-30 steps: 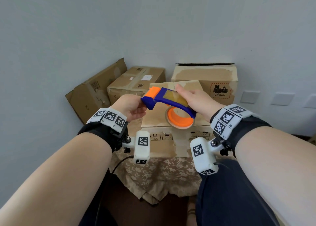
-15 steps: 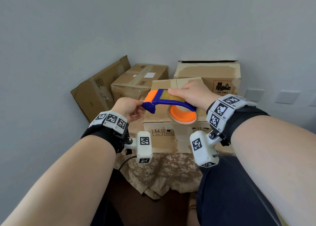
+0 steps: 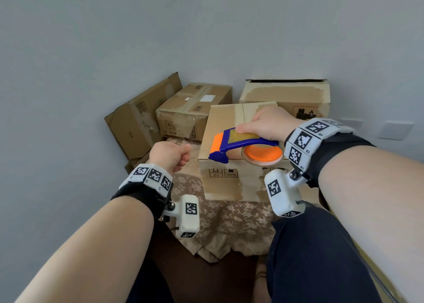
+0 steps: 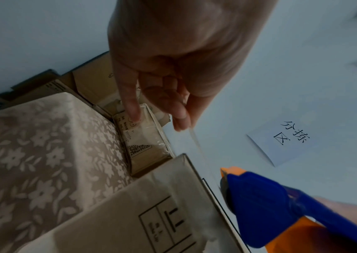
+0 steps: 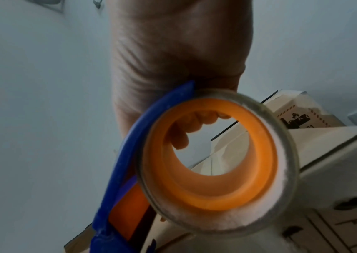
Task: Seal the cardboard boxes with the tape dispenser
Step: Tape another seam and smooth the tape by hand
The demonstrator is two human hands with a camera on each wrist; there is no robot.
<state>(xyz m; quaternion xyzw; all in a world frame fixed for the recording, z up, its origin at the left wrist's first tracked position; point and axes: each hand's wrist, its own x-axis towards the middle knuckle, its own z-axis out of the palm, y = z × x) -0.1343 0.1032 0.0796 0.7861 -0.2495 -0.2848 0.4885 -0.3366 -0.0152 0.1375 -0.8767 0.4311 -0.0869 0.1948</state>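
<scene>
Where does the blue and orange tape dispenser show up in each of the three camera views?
Head: blue and orange tape dispenser right of centre, gripped by the right hand.
Left wrist: lower right corner.
Right wrist: centre, its ring filling the view.
Shared landmark: the nearest brown cardboard box with printed handling symbols.

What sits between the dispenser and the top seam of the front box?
Nothing visible. The right hand holds the dispenser over the front box, and the left hand pinches the tape off to the left.
</scene>
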